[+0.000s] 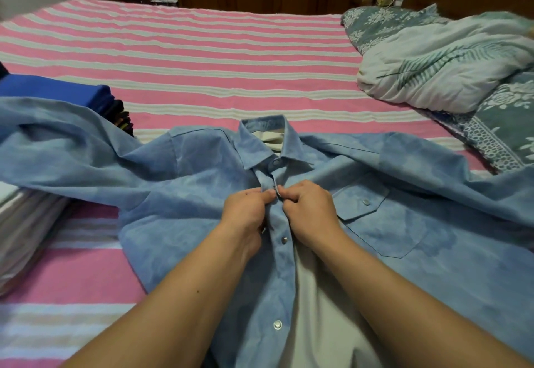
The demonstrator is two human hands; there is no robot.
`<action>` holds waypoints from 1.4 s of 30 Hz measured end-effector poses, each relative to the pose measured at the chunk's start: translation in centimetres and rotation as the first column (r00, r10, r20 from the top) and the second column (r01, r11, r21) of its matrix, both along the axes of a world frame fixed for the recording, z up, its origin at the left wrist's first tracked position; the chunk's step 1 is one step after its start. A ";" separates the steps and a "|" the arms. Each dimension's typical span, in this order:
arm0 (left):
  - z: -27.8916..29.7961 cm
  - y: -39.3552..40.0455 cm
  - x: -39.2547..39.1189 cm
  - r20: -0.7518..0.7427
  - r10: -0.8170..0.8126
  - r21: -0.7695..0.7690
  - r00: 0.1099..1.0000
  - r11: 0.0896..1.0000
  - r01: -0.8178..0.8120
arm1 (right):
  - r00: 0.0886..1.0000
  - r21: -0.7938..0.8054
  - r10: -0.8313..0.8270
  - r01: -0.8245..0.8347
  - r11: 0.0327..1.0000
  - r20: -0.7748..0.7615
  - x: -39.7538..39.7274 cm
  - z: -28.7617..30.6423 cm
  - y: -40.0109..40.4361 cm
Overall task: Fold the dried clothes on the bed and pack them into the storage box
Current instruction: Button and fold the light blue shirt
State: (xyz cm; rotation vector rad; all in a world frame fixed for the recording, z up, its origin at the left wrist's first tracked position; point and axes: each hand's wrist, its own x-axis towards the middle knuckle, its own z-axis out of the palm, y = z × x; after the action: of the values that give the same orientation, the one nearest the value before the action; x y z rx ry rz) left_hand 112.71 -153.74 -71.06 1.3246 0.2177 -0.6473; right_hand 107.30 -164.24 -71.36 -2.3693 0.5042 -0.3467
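My left hand [248, 208] and right hand [307, 205] are both curled tight, each pinching one edge of the blue shirt [390, 223] at the front opening, fingertips almost touching at a snap just below the collar [261, 139]. The shirt lies face up on the striped bed [202, 49], collar away from me, and its opening runs straight back toward my body, so the next open snaps [284, 239] sit nearer me, equally close to either hand. Folded clothes [57, 90] are stacked off to my left.
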 end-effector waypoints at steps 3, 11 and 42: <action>-0.1 0.2 0.2 -0.064 0.012 -0.049 0.998 0.999 -0.015 | 1.000 -0.036 0.004 -0.004 0.999 0.000 0.2 -0.6 0.7; 1.6 1.5 0.3 0.131 -0.145 0.173 0.981 0.977 0.121 | 0.977 -0.213 0.081 -0.123 0.969 -0.196 -0.8 1.1 0.5; 2.6 5.8 -8.8 0.044 -0.043 0.134 0.998 0.990 0.037 | 0.998 0.619 0.055 -0.029 0.785 -0.022 -10.3 7.5 -0.2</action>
State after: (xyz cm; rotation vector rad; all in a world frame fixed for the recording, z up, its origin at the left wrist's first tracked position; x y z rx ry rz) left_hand 103.88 -147.95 -68.42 1.4736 0.1995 -0.6436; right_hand 97.00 -164.46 -63.84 -1.7383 0.4898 -0.0859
